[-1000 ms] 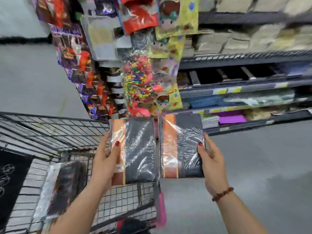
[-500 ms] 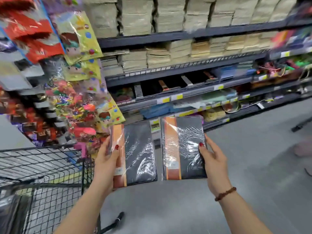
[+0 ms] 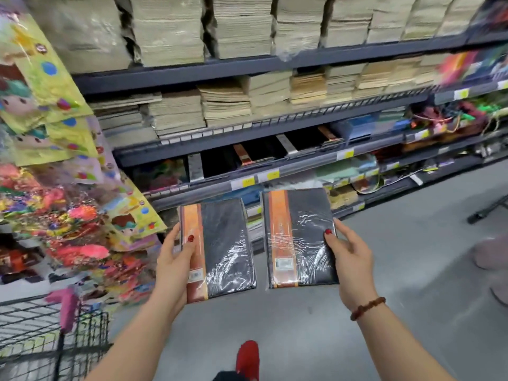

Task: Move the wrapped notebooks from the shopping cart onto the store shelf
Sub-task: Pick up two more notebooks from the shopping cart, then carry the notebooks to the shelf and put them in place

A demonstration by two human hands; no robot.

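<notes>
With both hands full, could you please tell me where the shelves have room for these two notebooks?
Best room: the dark shelf between the toy packs and the blue stacks; its low piles leave height above, though bare board is unclear. The paper stacks above are packed tight. The floor is open.

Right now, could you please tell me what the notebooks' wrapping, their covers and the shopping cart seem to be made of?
Wrapping on the left notebook and right notebook: clear plastic film, glossy, by its white crinkled glare. Covers: black, grained, perhaps leatherette, with an orange paper-like band. The shopping cart: dark coated metal wire, judging by its thin grid.
</notes>
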